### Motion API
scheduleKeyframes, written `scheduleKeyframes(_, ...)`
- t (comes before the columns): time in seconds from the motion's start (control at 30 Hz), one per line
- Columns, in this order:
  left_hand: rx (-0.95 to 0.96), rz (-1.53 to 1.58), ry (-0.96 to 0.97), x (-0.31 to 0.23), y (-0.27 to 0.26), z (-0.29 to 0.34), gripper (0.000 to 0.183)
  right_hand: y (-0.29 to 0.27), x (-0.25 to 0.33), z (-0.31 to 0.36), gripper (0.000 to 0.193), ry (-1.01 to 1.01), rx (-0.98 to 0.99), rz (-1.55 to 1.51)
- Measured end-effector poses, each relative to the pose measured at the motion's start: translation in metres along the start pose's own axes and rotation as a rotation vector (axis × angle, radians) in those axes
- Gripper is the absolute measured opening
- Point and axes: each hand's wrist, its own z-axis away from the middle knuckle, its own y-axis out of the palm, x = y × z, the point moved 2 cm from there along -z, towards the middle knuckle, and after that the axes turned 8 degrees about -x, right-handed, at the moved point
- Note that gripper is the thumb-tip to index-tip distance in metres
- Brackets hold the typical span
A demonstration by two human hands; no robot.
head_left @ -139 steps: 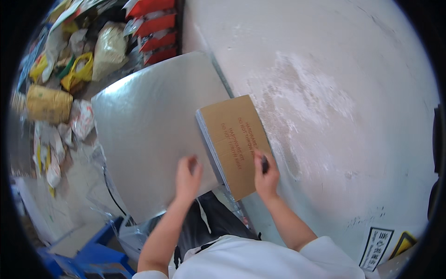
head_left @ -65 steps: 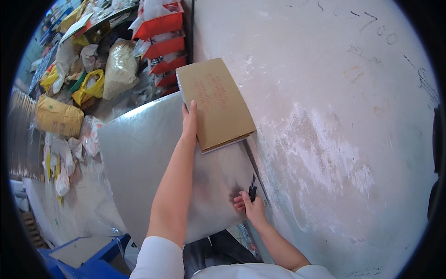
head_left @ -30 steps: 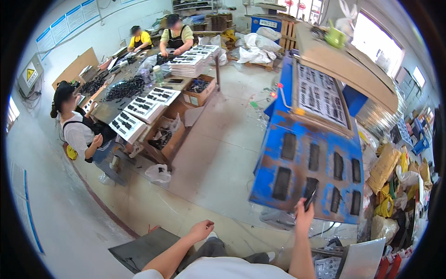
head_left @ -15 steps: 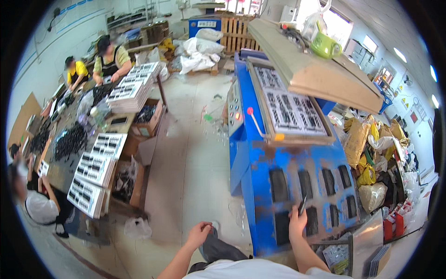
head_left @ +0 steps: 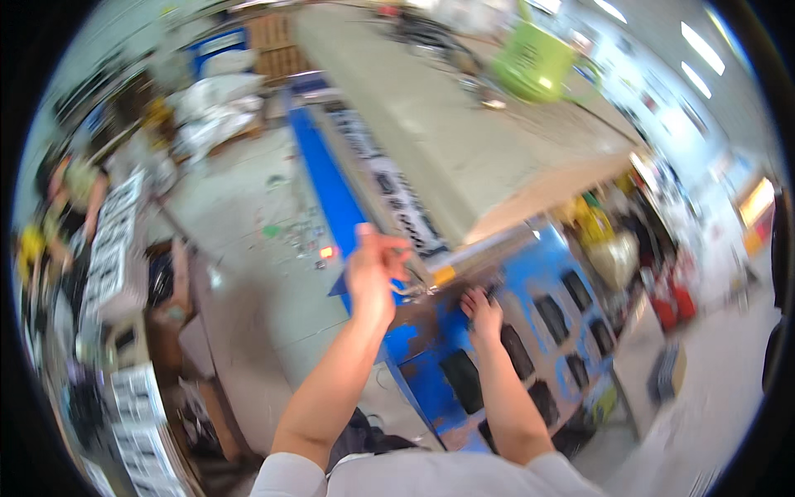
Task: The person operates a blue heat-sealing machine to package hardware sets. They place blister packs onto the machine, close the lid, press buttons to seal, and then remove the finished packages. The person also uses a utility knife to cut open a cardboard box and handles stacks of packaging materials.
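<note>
My left hand (head_left: 374, 269) is at the front left corner of the blue machine's framed bed, its fingers curled round the bent metal handle (head_left: 407, 290); motion blurs the grip. My right hand (head_left: 483, 316) is low over the machine's blue front top (head_left: 472, 331), just before the bed frame. A thin dark pen-like tool (head_left: 493, 290) shows partly at its fingers. Under the raised beige lid (head_left: 431, 124), white sheets with black pieces (head_left: 389, 186) lie in the bed, mostly hidden by the lid. Several dark rectangular pads (head_left: 461, 381) cover the blue top.
A green cup (head_left: 534, 62) and dark cables (head_left: 431, 37) sit on the lid. To the left stands a bench with stacked sheets (head_left: 116, 248) and a co-worker (head_left: 79, 195) behind it. White sacks (head_left: 215, 108) lie at the back; bags (head_left: 613, 257) are piled at right.
My left hand has risen from near my body to the handle at the bed. My right hand has moved forward over the blue top. The view has turned right and come closer to the lid.
</note>
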Motion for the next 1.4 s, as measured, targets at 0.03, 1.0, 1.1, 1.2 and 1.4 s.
scheduleKeyframes(0.03,-0.025,0.067,0.093,-0.013,0.009,0.004,0.045,0.004,-0.003,-0.02,0.021,-0.034,-0.001,0.053)
scheduleKeyframes(1.0,-0.198,-0.279,-0.355,0.094,-0.076,-0.149,0.046,0.018,0.071,0.066,0.013,0.163,-0.093,-0.22)
scheduleKeyframes(1.1,-0.159,-0.249,-0.37,0.102,-0.073,-0.13,0.046,-0.024,0.085,0.086,0.011,0.151,-0.11,-0.19)
scheduleKeyframes(1.2,-0.099,-0.222,-0.383,0.114,-0.08,-0.105,0.046,-0.054,0.089,0.097,0.011,0.108,-0.113,-0.186)
scheduleKeyframes(1.4,0.035,-0.192,-0.391,0.12,-0.094,-0.048,0.042,-0.112,0.074,0.12,0.007,0.167,-0.025,-0.274)
